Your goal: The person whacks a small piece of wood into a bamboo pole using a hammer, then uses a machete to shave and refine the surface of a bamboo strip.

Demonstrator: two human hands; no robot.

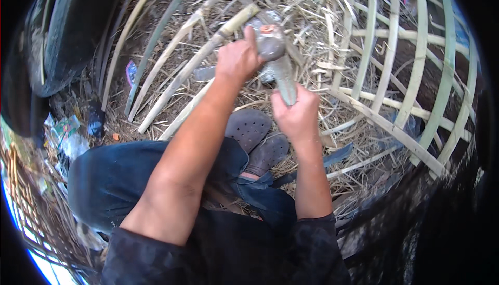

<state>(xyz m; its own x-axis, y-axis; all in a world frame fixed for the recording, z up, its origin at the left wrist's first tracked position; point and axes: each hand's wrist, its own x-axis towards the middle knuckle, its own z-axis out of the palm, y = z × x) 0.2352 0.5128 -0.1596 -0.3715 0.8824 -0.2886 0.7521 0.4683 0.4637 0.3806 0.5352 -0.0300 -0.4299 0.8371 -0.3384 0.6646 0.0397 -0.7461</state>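
My right hand [299, 109] is closed round the narrow near end of a grey-green tapered tool [285, 80]. Its broad, rounded grey end lies beside my left hand; blur hides whether it is a mallet. My left hand [236, 60] has its fingers curled, with one digit pointing up, next to that rounded end; what it grips is hidden. Behind the tool, a pale, shiny lump [270, 19] carries an orange patch. A split bamboo strip [208, 51] slants past my left hand, its far end close to the lump.
More bent bamboo strips [171, 30] stand at the left. On the right spreads an open bamboo lattice [390, 51]. Pale shavings [312, 15] litter the ground. My dark clogs [250, 134] are below my hands, and plastic scraps [73, 139] lie left of my knee.
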